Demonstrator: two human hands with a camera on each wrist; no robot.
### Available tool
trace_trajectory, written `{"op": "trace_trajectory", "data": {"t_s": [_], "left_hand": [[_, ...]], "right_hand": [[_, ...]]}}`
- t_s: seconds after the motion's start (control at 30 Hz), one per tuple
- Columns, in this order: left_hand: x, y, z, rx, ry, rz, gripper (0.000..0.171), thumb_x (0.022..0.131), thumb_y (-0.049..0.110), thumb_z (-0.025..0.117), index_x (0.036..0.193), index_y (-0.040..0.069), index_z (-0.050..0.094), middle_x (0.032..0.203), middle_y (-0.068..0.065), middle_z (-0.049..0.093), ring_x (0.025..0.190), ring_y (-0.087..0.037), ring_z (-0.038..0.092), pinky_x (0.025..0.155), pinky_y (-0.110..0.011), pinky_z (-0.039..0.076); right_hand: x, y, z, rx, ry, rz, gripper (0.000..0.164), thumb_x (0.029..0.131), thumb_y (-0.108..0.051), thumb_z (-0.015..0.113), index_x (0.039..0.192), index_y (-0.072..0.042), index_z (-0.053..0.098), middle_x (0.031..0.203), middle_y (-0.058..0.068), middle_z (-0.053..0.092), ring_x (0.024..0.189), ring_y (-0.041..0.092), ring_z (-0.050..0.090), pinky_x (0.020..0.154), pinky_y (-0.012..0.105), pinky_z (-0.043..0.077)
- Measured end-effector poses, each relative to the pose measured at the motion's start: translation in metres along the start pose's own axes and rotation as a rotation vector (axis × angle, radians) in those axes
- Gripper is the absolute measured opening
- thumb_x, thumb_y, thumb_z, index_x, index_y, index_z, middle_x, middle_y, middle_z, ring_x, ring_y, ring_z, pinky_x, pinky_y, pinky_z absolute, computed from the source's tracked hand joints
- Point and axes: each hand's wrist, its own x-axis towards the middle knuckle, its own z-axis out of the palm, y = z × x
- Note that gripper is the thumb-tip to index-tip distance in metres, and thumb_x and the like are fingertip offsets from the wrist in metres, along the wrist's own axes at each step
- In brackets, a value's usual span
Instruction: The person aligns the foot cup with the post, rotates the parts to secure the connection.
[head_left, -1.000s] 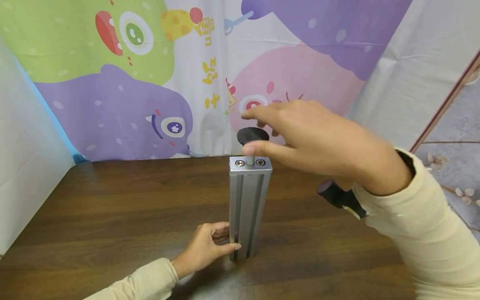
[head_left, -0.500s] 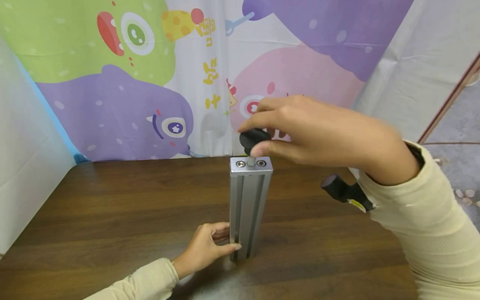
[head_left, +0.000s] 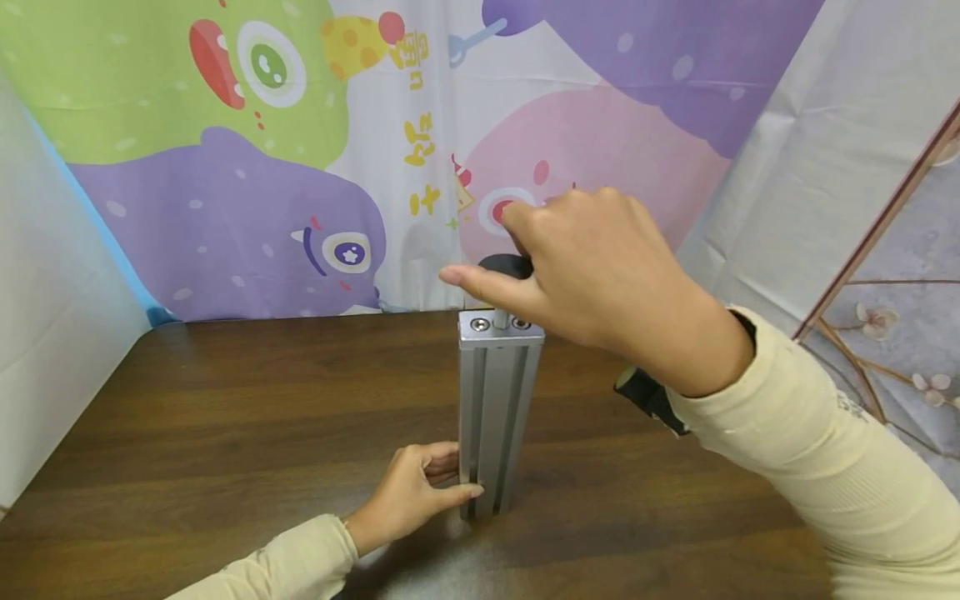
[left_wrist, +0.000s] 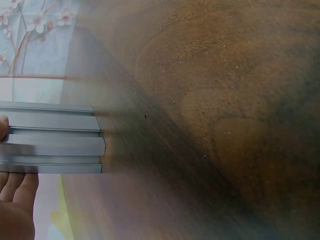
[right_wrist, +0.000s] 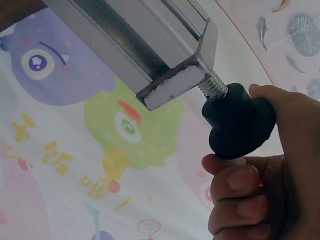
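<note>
A silver aluminium profile (head_left: 497, 408) with long grooves stands upright on the wooden table. Near its lower end my left hand (head_left: 405, 493) holds it, thumb on the front and fingers around the left side. The left wrist view shows the profile's lower end (left_wrist: 55, 140) and part of that hand. On top, a black leveling foot (head_left: 501, 264) sits on a threaded stud (right_wrist: 214, 86) set between two screws in the end plate. My right hand (head_left: 600, 267) grips this foot, its thumb pointing left and fingers curled; the right wrist view shows thumb and index finger against the foot's edge (right_wrist: 242, 122).
The brown wooden table (head_left: 240, 433) spreads around the profile. A cartoon-printed curtain (head_left: 300, 192) hangs behind it, and a white panel (head_left: 60, 275) rises at left. A black device (head_left: 648, 396) is strapped at the right wrist.
My right hand came in over the leveling foot with fingers spread, closed on it and turned, its thumb swinging to the left past the foot. The left hand and profile stay put.
</note>
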Motion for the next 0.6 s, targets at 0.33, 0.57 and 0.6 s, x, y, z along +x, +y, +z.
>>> {"op": "trace_trajectory", "data": {"t_s": [0.33, 0.57, 0.6], "left_hand": [[0.000, 0.001, 0.000, 0.004, -0.009, -0.006, 0.041, 0.077, 0.010, 0.080, 0.109, -0.011, 0.065, 0.104, -0.022, 0.069, 0.098, -0.035, 0.067, 0.085, -0.032, 0.057], [0.000, 0.001, 0.000, -0.011, -0.001, -0.002, 0.040, 0.077, 0.009, 0.080, 0.108, -0.011, 0.065, 0.103, -0.023, 0.069, 0.098, -0.035, 0.067, 0.085, -0.031, 0.057], [0.000, 0.001, 0.000, -0.014, -0.001, -0.002, 0.040, 0.077, 0.009, 0.080, 0.109, -0.011, 0.065, 0.103, -0.023, 0.069, 0.098, -0.035, 0.067, 0.085, -0.031, 0.057]], "right_hand": [[0.000, 0.006, -0.012, 0.063, -0.194, 0.047, 0.055, 0.086, -0.068, 0.052, 0.092, -0.014, 0.063, 0.062, 0.000, 0.056, 0.056, 0.023, 0.055, 0.049, 0.039, 0.049], [0.000, 0.037, -0.024, 0.346, -0.442, -0.279, 0.052, 0.094, -0.034, 0.062, 0.142, -0.023, 0.045, 0.131, -0.008, 0.058, 0.109, 0.010, 0.060, 0.097, 0.034, 0.050], [0.000, 0.041, -0.024, 0.373, -0.444, -0.345, 0.054, 0.094, -0.026, 0.063, 0.144, -0.024, 0.043, 0.139, -0.009, 0.052, 0.120, 0.011, 0.054, 0.103, 0.035, 0.046]]}}
